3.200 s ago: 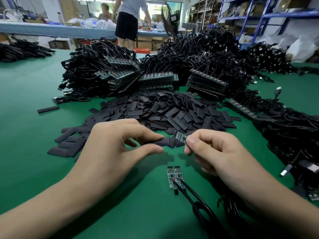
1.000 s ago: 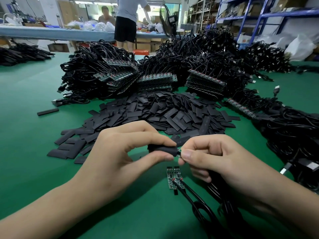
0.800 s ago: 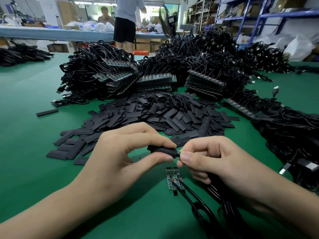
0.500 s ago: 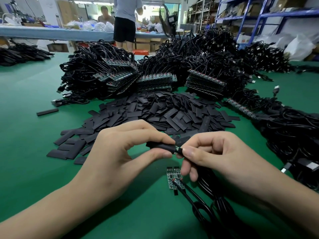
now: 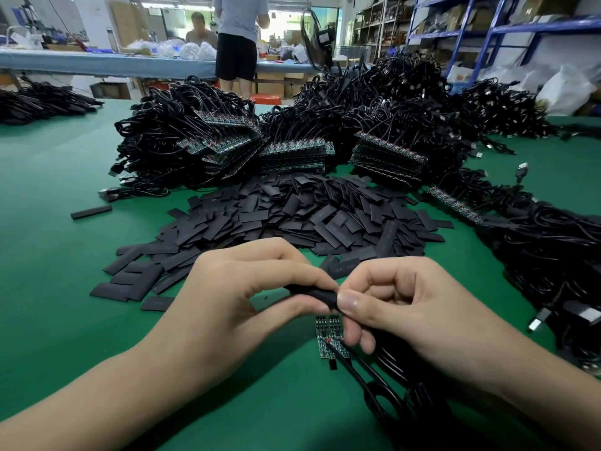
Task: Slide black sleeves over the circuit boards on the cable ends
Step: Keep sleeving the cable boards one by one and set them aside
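One black sleeve is clamped in left hand and right hand fingers; two circuit boards lie nearer.

A green table filled the lower frame. At top centre, 1 person in black shorts stood by a long blue table. A fan, blue shelving and white bags occupied the upper right.

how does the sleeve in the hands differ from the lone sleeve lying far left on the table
The held sleeve is lifted, pinched by the left hand, and bulges round; the lone sleeve lies flat and untouched on the green table. Both are black.
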